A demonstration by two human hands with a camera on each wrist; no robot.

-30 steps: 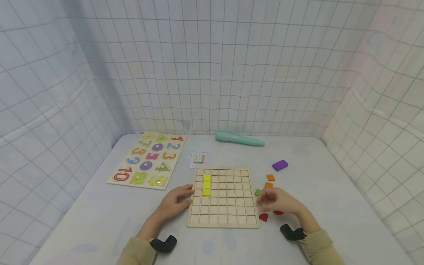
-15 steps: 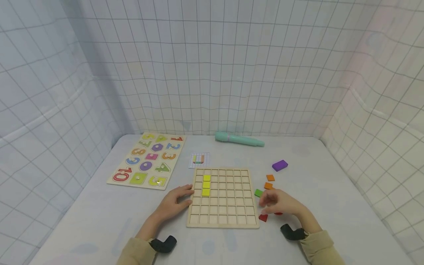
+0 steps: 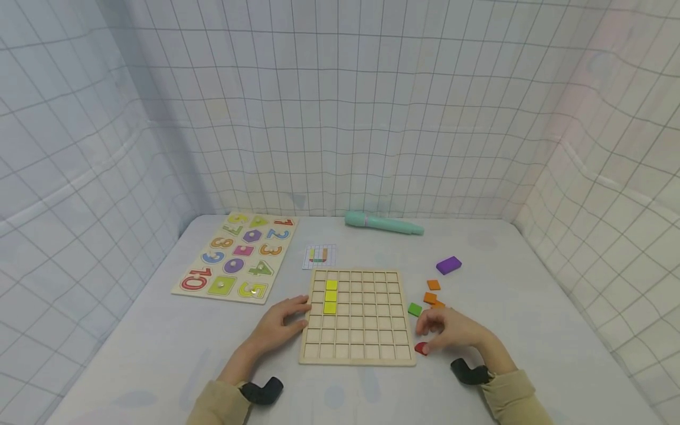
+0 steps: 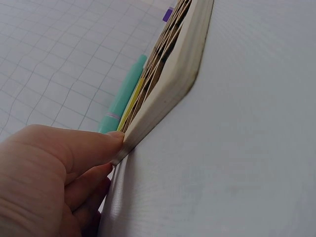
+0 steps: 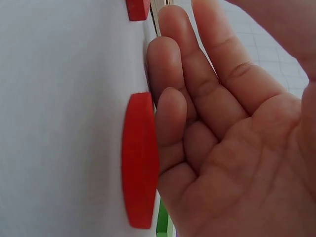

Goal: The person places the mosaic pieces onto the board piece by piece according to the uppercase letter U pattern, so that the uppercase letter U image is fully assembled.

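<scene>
A wooden grid board [image 3: 357,362] lies flat, with several yellow square tiles [image 3: 331,297] in one column near its left side. At the board's left edge rests my left hand [image 3: 278,326]; the thumb [image 4: 106,143] touches the rim in the left wrist view. My right hand [image 3: 451,329] hovers low beside the board's right edge, fingers loosely bent, thumb over a red quarter-round piece [image 3: 420,347]. Whether the thumb touches that piece is unclear. Another red piece [image 5: 140,160] lies by the little finger in the right wrist view, hidden from the head view.
Orange tiles [image 3: 433,285], a green tile [image 3: 414,309] and a purple block [image 3: 448,265] lie to the right. Behind the board are a pattern card [image 3: 319,257] and a teal marker-like stick [image 3: 383,223]. A number puzzle board [image 3: 236,258] sits at the left.
My right hand has shifted slightly right and toward me, its thumb coming down over the red quarter-round piece. My left hand stays at the board's edge.
</scene>
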